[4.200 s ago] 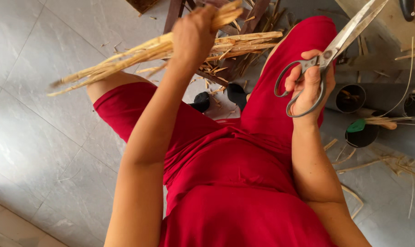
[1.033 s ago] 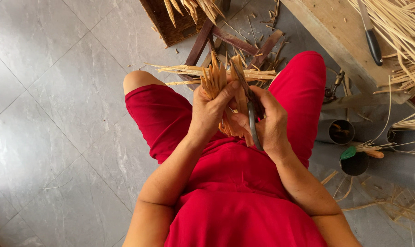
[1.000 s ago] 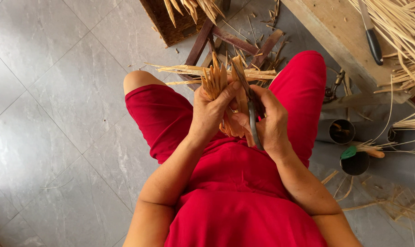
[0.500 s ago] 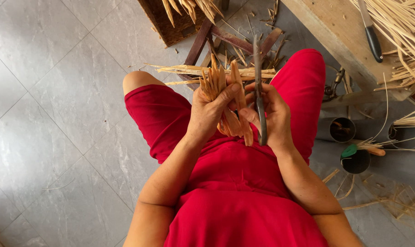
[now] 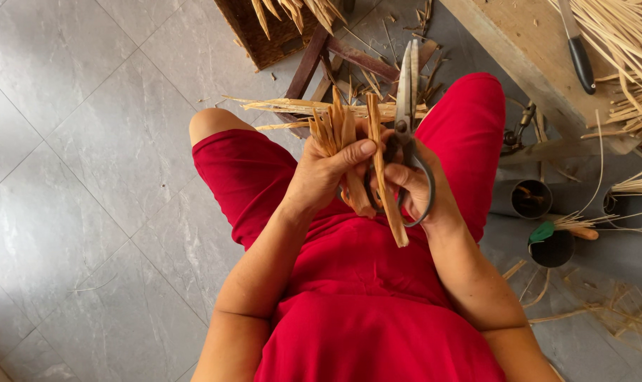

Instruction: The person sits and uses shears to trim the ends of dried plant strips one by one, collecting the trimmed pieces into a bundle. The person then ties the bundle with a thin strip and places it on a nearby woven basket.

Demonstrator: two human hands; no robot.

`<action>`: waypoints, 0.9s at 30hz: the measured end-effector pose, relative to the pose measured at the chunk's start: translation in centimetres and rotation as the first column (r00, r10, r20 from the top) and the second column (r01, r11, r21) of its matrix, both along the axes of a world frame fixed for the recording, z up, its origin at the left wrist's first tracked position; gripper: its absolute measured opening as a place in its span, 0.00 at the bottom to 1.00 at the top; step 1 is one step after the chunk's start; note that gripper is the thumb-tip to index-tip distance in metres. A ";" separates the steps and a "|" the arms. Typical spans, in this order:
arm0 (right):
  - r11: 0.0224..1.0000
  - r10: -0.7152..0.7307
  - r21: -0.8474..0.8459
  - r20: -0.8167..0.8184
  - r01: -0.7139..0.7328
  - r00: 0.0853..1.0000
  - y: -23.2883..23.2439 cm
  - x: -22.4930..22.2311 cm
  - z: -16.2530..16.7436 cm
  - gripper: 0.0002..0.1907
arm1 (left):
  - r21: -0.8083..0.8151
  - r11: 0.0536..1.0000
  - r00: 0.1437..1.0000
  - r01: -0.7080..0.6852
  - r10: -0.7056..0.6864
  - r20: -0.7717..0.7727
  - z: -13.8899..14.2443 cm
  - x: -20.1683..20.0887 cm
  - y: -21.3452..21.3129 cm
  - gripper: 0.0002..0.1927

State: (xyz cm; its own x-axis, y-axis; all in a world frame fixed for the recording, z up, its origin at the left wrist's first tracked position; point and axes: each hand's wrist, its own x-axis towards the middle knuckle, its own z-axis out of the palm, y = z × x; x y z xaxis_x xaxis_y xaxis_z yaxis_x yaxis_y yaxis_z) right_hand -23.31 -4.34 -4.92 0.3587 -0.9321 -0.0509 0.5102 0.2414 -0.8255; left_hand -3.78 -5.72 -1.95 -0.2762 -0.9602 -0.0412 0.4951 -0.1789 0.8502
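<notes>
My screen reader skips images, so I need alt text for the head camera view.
A seated person in red clothing grips a bundle of short bamboo strips in the left hand and holds large metal scissors, blades shut and pointing away, in the right hand, above a grey tiled floor littered with offcuts.

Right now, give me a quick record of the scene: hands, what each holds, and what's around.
left hand: grips bundle of split cane strips, upright over lap
right hand: holds scissors, blades closed, pointing away
lap: red clothing
floor: grey tiles, scattered cane scraps
right side: wooden bench, knife, grey tubes
</notes>
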 end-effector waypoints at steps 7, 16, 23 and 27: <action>0.967 -0.042 -0.248 -0.373 -0.056 0.927 0.7 -0.7 0.6 0.35 | -0.004 0.993 0.992 -0.115 0.115 0.050 -1.2 0.3 -0.5 0.14; 0.961 -0.058 -0.258 -0.540 -0.100 0.840 1.1 -0.6 0.7 0.41 | -0.127 0.982 0.974 -0.142 0.162 0.162 -2.0 0.1 -0.6 0.10; 0.966 -0.148 -0.259 -0.469 0.025 0.870 1.6 0.5 -0.2 0.34 | -0.081 0.983 0.970 -0.163 0.175 0.170 -2.0 -0.1 -0.6 0.11; 0.970 -0.157 -0.236 -0.437 0.055 0.886 1.7 0.8 -0.3 0.31 | -0.073 0.985 0.969 -0.156 0.167 0.180 -1.9 0.0 -0.6 0.11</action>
